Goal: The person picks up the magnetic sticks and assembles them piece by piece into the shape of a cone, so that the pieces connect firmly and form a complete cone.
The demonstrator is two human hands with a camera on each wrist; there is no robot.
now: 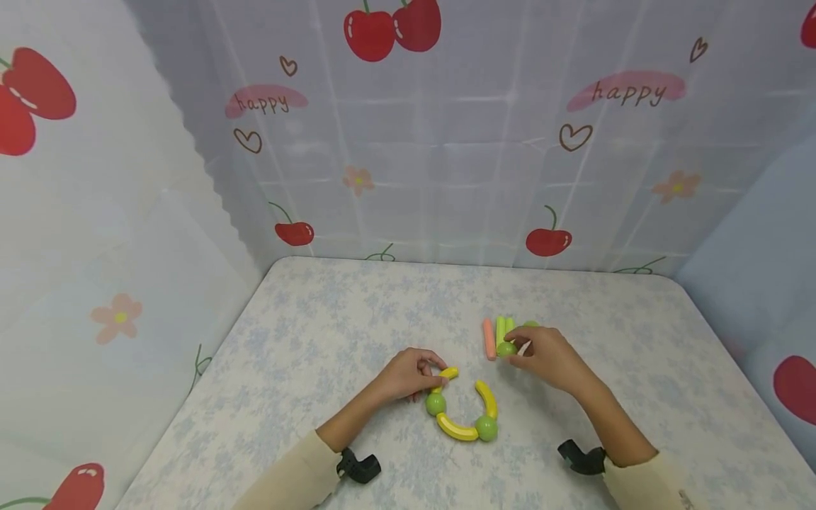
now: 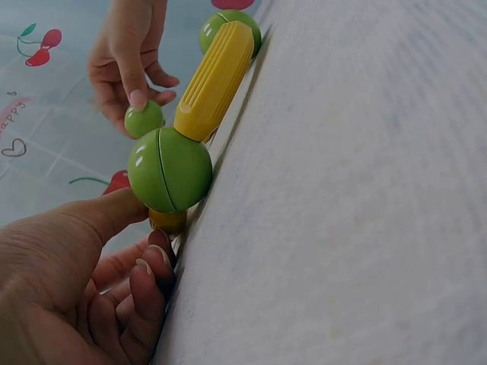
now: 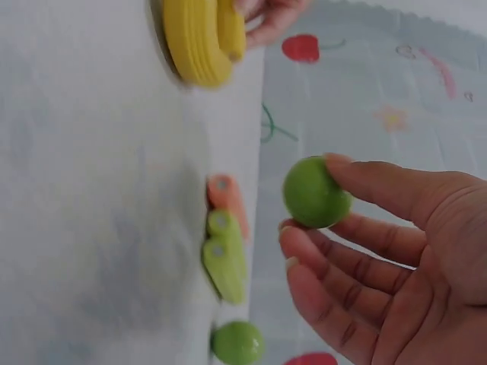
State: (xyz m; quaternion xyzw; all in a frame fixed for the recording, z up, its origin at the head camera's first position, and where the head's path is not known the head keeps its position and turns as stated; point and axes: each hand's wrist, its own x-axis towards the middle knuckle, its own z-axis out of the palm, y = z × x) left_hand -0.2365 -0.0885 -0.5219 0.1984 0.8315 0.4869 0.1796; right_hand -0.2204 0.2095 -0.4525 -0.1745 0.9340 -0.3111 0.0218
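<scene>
My left hand (image 1: 404, 375) pinches a curved yellow piece (image 1: 451, 372) between thumb and fingers, at the left end of a partial ring on the table. This piece joins a green ball (image 1: 436, 404). From there the ring runs through a yellow curved piece (image 1: 456, 429) and a second green ball (image 1: 486, 428) to another yellow curved piece (image 1: 488, 399), leaving a gap at the far side. With thumb and fingertips, my right hand (image 1: 554, 358) holds a loose green ball (image 3: 313, 192), raised off the table in the right wrist view.
Beyond the ring lie a salmon-coloured stick (image 1: 489, 338) and two light green sticks (image 3: 225, 262), side by side. One more green ball (image 3: 237, 342) sits beside them, partly behind my right hand in the head view. A cherry-patterned curtain (image 1: 414, 163) hangs behind the table.
</scene>
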